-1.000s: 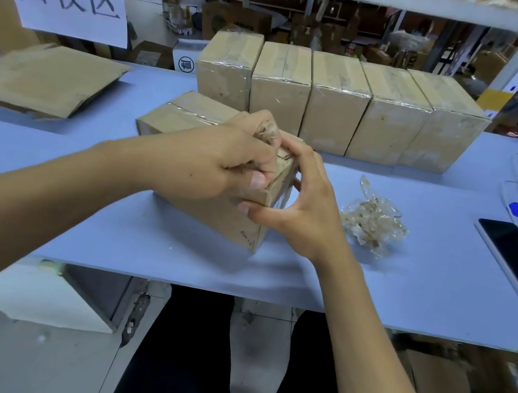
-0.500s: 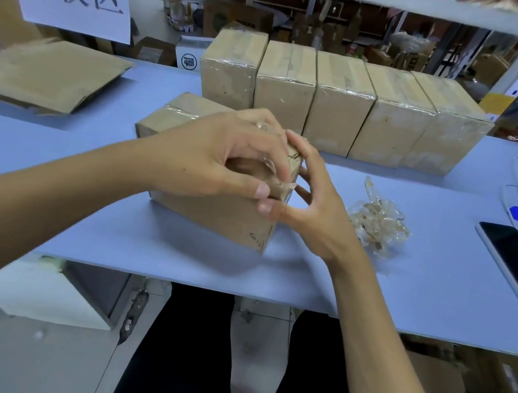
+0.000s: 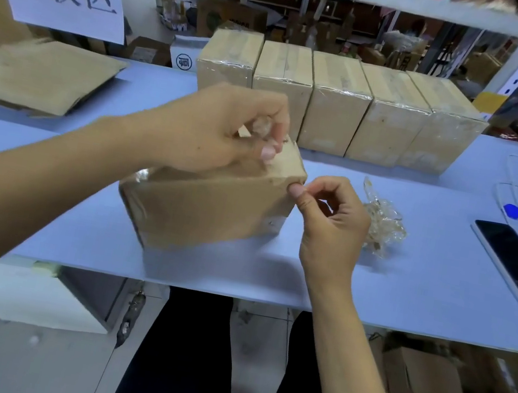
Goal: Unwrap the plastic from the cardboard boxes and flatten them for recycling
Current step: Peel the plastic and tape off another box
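- Since half a second ago: the hands have come apart. Left hand [image 3: 223, 132] has lifted above the box's top far edge, carrying a small wad of plastic film [image 3: 262, 126]; right hand [image 3: 332, 222] has dropped to the box's near right corner. Box has also swung, long side now facing the person.
- Position: cardboard box [image 3: 205, 201] sits on the bench [image 3: 423, 292], front centre, well apart from the row of five wrapped boxes [image 3: 334, 106] behind.
- Grip, left: narrow, thumb and fingers pinching the film wad, palm over the box top.
- Grip, right: narrow, thumb and forefinger pinched at the corner (whether film is caught between them, cannot tell).
- Handling, judged: box looks light and stiff, probably empty; film thin, clingy, stretchy, likely to tear if yanked. Best purchase at corners and edges, where film bunches.
- Other: crumpled film [image 3: 383, 224] lies right of the box; flattened cardboard [image 3: 41, 74] at far left.
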